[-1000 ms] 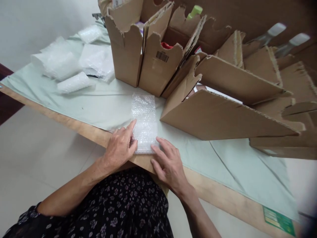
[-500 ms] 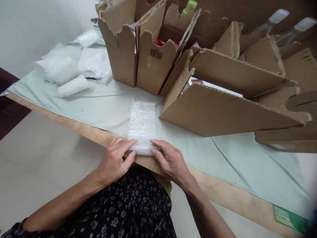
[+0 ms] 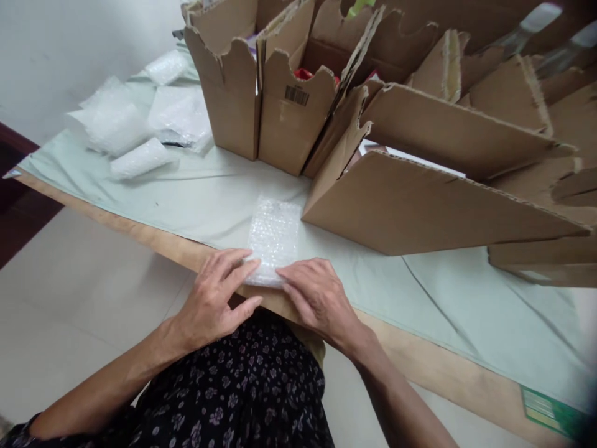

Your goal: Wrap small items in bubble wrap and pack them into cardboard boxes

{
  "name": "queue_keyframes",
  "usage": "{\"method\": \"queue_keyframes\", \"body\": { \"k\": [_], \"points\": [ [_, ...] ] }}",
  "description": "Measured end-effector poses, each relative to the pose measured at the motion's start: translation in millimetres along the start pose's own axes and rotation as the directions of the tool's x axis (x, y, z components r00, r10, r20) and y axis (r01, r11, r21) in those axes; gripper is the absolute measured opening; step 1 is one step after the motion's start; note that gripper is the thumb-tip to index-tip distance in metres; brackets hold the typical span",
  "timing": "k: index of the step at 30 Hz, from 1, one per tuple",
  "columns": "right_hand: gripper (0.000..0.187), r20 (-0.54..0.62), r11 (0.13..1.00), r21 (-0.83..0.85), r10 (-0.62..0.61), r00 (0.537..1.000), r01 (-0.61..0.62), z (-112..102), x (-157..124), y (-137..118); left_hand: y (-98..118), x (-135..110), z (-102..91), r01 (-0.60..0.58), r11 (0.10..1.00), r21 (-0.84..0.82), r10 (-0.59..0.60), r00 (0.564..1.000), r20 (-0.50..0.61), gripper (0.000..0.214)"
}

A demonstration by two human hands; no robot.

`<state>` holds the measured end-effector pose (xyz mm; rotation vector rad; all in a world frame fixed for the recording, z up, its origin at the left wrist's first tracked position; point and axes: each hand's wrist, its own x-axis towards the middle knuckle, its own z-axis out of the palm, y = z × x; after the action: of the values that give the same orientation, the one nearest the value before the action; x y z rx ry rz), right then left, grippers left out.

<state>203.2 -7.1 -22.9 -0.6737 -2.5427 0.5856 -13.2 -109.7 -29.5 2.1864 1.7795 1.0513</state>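
Along the near wooden edge of the surface [image 3: 420, 359], directly before us, lies a clear, flat, roughly rectangular sheet of bubble wrap [image 3: 275, 231], its near end thicker, apparently doubled over on itself. Beneath it spreads a pale green fabric cloth [image 3: 219, 200]. Our left hand [image 3: 217, 295] rests its fingertips on the left of that thick end while its thumb stands well apart, so this grip is loose and spread, pressing rather than holding. Our right hand [image 3: 319, 298] bends its fingers over the right of the same end, thumb tucked close below; whether that grip really pinches the plastic, we cannot tell. We judge the wrap to be light, soft, slightly slippery and apt to spring back where doubled; whether anything is inside, we cannot see. We would take hold at both ends of the thick fold, thumbs beneath and fingertips flat on top, squeezing gently to spare the bubbles. Just beside its right edge stands a long brown cardboard box [image 3: 448, 208]; crumpled whitish bubble-wrap pieces [image 3: 114, 127] lie heaped at the far left.
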Motion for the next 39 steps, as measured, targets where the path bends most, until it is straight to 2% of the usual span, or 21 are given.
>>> {"method": "queue_keyframes", "body": {
  "k": [2, 3, 5, 7, 10, 12, 15, 19, 22, 24, 29, 34, 36, 38, 39],
  "points": [
    [0.023, 0.014, 0.997, 0.042, 0.062, 0.998, -0.062, -3, 1, 0, -2, 1, -0.3, -0.025, 0.999, -0.036, 0.025, 1.000, 0.013, 0.030],
    [0.024, -0.014, 0.996, 0.029, 0.084, 0.996, -0.083, -4, 0, 0, -4, 4, 1.1, -0.014, 0.999, -0.052, 0.014, 1.000, 0.016, 0.027],
    [0.024, -0.112, 0.994, -0.050, 0.094, 0.989, -0.101, -3, -1, 0, -10, 12, 6.4, 0.026, 0.998, -0.057, -0.025, 0.999, 0.022, 0.024],
    [0.024, -0.172, 0.985, -0.154, 0.051, 0.984, -0.078, -1, -4, 1, -17, 22, 12.6, 0.048, 0.999, -0.021, -0.047, 0.999, 0.025, 0.023],
    [0.026, -0.086, 0.968, -0.250, -0.012, 0.996, -0.010, 4, -5, 4, -23, 32, 17.8, 0.054, 0.997, 0.060, -0.054, 0.999, -0.008, 0.027],
    [0.026, -0.034, 0.965, -0.261, -0.005, 0.999, -0.004, 5, -4, 6, -21, 31, 16.1, 0.042, 0.996, 0.080, -0.039, 0.999, -0.037, 0.031],
    [0.024, -0.027, 0.989, -0.140, 0.049, 0.998, -0.052, 2, 0, 9, -15, 23, 8.9, -0.022, 0.999, 0.028, 0.022, 1.000, -0.014, 0.039],
    [0.026, 0.028, 0.991, 0.046, 0.122, 0.992, -0.123, -5, -1, 9, -12, 18, 4.9, -0.047, 0.997, -0.063, 0.048, 0.999, 0.021, 0.029],
    [0.033, -0.068, 0.991, -0.015, 0.129, 0.989, -0.130, -7, -5, 10, -19, 26, 9.1, 0.029, 0.996, -0.079, -0.029, 1.000, 0.002, 0.024],
    [0.039, -0.104, 0.990, -0.095, 0.098, 0.990, -0.108, -5, -6, 11, -24, 32, 12.9, 0.070, 0.997, -0.026, -0.070, 0.998, 0.000, 0.026],
    [0.047, 0.004, 0.968, -0.242, 0.074, 0.997, -0.071, 4, 10, 17, -35, 40, 21.9, 0.109, 0.986, 0.129, -0.108, 0.994, -0.019, 0.030],
    [0.038, 0.071, 0.968, -0.249, 0.037, 0.997, -0.018, 11, 33, 30, -30, 39, 21.9, 0.177, 0.980, 0.095, -0.171, 0.983, -0.068, 0.032],
    [0.030, 0.051, 0.975, -0.222, 0.044, 0.998, -0.032, 9, 35, 34, -22, 34, 13.7, 0.252, 0.968, 0.017, -0.247, 0.958, -0.145, 0.034],
    [0.026, -0.017, 0.984, -0.150, 0.091, 0.996, -0.092, 5, 31, 35, -13, 26, 1.8, 0.359, 0.928, -0.104, -0.373, 0.905, -0.205, 0.035],
    [0.026, -0.057, 0.986, -0.099, 0.127, 0.990, -0.132, 3, 28, 34, -8, 22, -4.0, 0.420, 0.887, -0.193, -0.454, 0.872, -0.185, 0.034]
  ]
}}
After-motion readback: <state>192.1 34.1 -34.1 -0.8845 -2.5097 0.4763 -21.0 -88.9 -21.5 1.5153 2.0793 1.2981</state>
